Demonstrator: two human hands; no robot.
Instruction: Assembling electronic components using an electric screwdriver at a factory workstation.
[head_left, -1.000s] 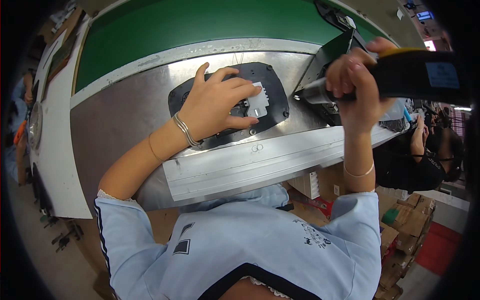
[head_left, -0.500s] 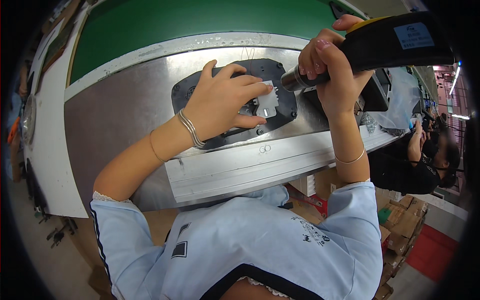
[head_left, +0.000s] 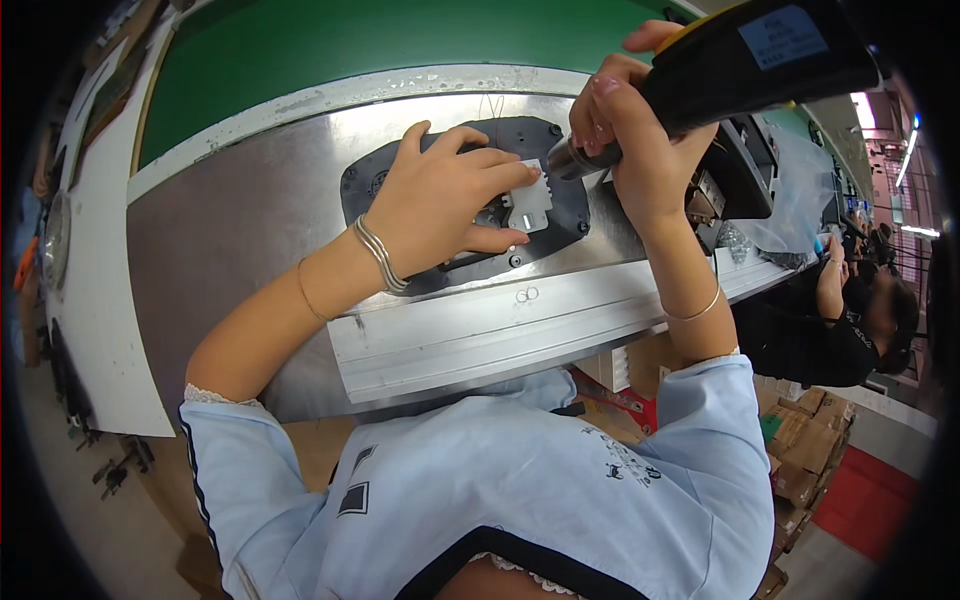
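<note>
A black rounded panel (head_left: pixel 567 207) lies on the metal worktop, with screw points along its rim. On it sits a small white plastic plate (head_left: pixel 531 205) with toothed edges. My left hand (head_left: pixel 445 190) reaches over the panel; its index fingertip presses the plate's upper part and the thumb lies at its lower edge, while the other fingers are spread. In my right hand (head_left: pixel 640 130) is a black and yellow power screwdriver (head_left: pixel 730 75), its handle pointing up and right. The metal nose (head_left: pixel 566 160) is just right of the white plate; its tip's contact cannot be made out.
An aluminium rail (head_left: pixel 480 335) runs along the worktop's near edge. Beyond lies a green surface (head_left: pixel 380 40). A black device (head_left: pixel 745 170) and clear plastic bags (head_left: pixel 800 200) are at right. Farther right sits another person (head_left: pixel 830 330), above cardboard boxes (head_left: pixel 810 435).
My right hand has brought the screwdriver left and slightly down, so its nose is closer to the white plate. The left hand keeps nearly the same place on the plate.
</note>
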